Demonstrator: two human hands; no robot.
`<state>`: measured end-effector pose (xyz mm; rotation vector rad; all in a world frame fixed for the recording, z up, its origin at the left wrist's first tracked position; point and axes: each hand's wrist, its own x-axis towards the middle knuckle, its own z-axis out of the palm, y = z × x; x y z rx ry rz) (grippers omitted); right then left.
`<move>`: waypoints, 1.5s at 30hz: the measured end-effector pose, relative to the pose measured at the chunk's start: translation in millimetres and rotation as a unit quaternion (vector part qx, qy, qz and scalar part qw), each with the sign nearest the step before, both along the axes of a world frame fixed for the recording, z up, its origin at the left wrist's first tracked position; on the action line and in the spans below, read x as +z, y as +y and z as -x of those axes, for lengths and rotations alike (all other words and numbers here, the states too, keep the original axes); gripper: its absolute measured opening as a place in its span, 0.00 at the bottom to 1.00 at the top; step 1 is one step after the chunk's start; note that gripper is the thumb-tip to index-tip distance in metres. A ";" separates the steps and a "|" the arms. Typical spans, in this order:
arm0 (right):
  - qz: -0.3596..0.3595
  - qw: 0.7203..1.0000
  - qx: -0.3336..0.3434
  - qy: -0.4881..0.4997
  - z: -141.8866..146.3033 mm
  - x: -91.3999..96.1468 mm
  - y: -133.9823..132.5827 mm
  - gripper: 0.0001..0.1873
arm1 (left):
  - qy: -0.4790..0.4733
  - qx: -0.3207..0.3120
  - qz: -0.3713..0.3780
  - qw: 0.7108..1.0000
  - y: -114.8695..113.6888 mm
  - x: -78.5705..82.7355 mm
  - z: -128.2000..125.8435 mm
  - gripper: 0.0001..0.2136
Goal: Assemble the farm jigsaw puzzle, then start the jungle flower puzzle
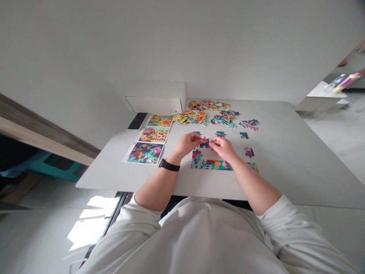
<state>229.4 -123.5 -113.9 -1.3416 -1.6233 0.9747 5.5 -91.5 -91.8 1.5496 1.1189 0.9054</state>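
Note:
My left hand (188, 144), with a black band on its wrist, is closed in a pinch at one side of a dark blue jigsaw puzzle piece (204, 145) with some red on it. My right hand (224, 147) pinches the other side of that piece. Just below the hands lies a joined strip of puzzle pieces (209, 165) showing leaves and flowers. Part of this strip is hidden by my right forearm. Single pieces lie around: a blue one (220, 134) behind my hands, a teal one (243, 135) and a purple one (249, 152) to the right.
Several picture sheets (145, 153) lie at the left, beside a dark phone (137, 121). A white box (155, 103) stands against the wall. Heaps of loose puzzle pieces (209, 105) spread along the back of the white table (288, 160). A teal stool (54, 163) is beyond its left edge.

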 end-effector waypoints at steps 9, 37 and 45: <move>-0.043 0.993 0.010 -0.113 -1.4 7.2 -9.4 0.06 | 0.123 0.040 0.033 0.991 9.4 8.2 36.6 0.13; -0.212 0.921 0.155 -0.287 1.7 -5.8 -10.3 0.15 | 0.308 0.025 -0.083 0.947 4.7 -4.3 22.3 0.10; -0.199 0.918 0.167 -0.298 4.5 -8.3 -11.5 0.18 | 0.333 0.044 -0.081 0.938 3.2 2.2 21.3 0.11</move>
